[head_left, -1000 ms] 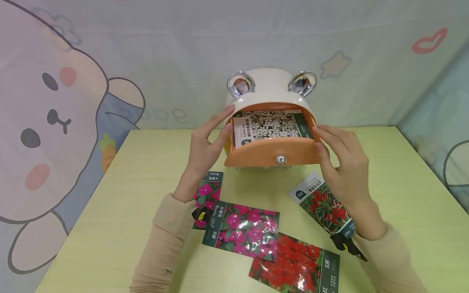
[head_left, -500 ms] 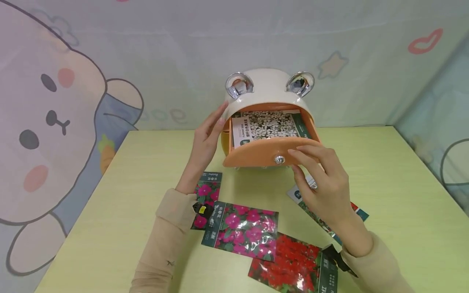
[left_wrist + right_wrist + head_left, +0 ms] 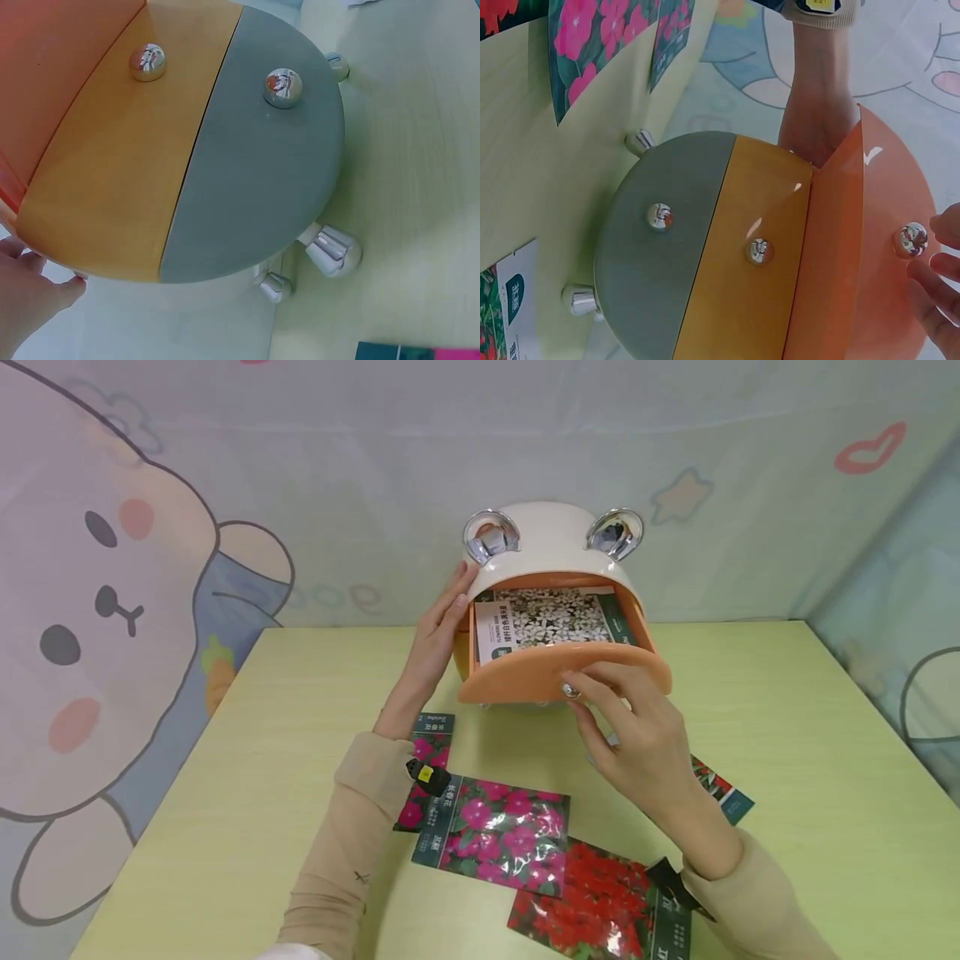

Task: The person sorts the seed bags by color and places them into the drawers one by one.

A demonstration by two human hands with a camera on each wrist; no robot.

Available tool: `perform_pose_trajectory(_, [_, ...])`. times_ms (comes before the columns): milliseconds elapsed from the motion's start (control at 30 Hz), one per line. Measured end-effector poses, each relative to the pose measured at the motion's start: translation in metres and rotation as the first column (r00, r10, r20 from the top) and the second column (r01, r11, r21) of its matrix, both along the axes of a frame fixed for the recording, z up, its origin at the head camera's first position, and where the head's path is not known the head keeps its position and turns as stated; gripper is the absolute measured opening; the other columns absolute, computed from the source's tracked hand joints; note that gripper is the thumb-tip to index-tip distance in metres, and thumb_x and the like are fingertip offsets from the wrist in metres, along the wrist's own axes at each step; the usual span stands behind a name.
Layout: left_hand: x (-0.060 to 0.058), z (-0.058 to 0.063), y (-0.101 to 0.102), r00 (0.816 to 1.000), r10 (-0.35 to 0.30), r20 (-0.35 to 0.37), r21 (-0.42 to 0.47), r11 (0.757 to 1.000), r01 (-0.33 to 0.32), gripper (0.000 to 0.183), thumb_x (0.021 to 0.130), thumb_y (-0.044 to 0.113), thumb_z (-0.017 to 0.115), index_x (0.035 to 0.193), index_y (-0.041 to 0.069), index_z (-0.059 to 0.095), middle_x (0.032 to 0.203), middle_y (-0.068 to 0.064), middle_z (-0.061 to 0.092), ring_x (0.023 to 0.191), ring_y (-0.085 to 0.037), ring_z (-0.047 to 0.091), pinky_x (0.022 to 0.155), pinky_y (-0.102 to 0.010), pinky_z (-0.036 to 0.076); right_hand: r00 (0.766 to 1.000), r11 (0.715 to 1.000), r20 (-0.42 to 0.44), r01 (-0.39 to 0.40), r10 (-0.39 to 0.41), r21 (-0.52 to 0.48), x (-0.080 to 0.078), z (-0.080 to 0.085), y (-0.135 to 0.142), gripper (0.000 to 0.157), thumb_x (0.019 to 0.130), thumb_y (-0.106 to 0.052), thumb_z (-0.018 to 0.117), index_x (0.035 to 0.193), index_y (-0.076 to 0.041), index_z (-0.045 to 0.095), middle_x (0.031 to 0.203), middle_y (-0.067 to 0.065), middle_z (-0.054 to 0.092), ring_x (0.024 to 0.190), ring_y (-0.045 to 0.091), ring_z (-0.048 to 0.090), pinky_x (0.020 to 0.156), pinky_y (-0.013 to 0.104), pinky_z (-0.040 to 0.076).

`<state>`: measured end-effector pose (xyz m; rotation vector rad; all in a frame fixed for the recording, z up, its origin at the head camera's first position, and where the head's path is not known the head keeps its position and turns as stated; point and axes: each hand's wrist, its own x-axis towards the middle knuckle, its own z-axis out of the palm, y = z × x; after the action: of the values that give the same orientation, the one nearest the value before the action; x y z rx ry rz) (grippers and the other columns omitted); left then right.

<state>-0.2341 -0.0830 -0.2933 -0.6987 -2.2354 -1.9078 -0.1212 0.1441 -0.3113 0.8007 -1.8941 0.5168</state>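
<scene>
A frog-shaped drawer box [image 3: 551, 531] has a white top, two chrome eyes and its orange top drawer [image 3: 517, 681] pulled out. Inside that drawer lies a white-flower seed packet [image 3: 555, 617]. My right hand [image 3: 637, 731] is at the drawer front, its fingertips pinching the round silver knob [image 3: 911, 240]. Against the left side of the box rests my left hand [image 3: 435, 631], fingers extended; the left wrist view catches only part of it at the lower left. A yellow drawer [image 3: 120, 157] and a grey-green drawer [image 3: 255, 150], each with a silver knob, are closed underneath.
Pink-flower packets [image 3: 502, 835] and a red-flower packet [image 3: 585, 902] lie on the pale yellow table [image 3: 225, 827] in front of the box. Another red-flower packet [image 3: 738, 806] lies partly under the right hand. A cartoon-printed cloth [image 3: 360, 485] hangs behind.
My right hand has moved from the drawer's right side left to its knob. My left hand shifted slightly along the left side of the box. The drawer remains pulled out.
</scene>
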Motion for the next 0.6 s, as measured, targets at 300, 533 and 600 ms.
perform_pose_trajectory(300, [-0.007, -0.006, -0.003, 0.999, -0.03, 0.039, 0.019, 0.999, 0.03, 0.046, 0.105, 0.026, 0.034, 0.15, 0.019, 0.034, 0.163, 0.0, 0.016, 0.151, -0.013, 0.011, 0.124, -0.044, 0.012, 0.999, 1.0, 0.036, 0.026, -0.026, 0.009, -0.004, -0.007, -0.005, 0.021, 0.095, -0.017, 0.058, 0.109, -0.006, 0.07, 0.1, 0.015, 0.064, 0.079, 0.025, 0.062, 0.065, 0.037, 0.053])
perform_pose_trajectory(533, [-0.009, -0.009, -0.003, 0.997, -0.042, 0.07, 0.036, 0.999, 0.04, 0.046, 0.104, 0.029, 0.034, 0.15, 0.024, 0.034, 0.163, 0.007, 0.017, 0.151, -0.01, 0.01, 0.124, -0.046, 0.012, 0.996, 1.0, 0.085, 0.023, -0.023, -0.003, -0.004, -0.014, -0.007, 0.021, 0.088, -0.007, 0.066, 0.109, -0.006, 0.069, 0.101, 0.014, 0.06, 0.08, 0.024, 0.061, 0.06, 0.037, 0.053])
perform_pose_trajectory(600, [-0.009, -0.009, -0.003, 0.996, -0.041, 0.073, 0.037, 0.999, 0.039, 0.046, 0.104, 0.03, 0.034, 0.15, 0.026, 0.034, 0.162, 0.01, 0.017, 0.151, -0.01, 0.01, 0.123, -0.046, 0.012, 0.997, 1.0, 0.075, 0.021, -0.021, -0.002, -0.005, -0.015, -0.008, 0.022, 0.085, -0.004, 0.068, 0.108, -0.006, 0.069, 0.1, 0.015, 0.059, 0.08, 0.025, 0.062, 0.06, 0.037, 0.054])
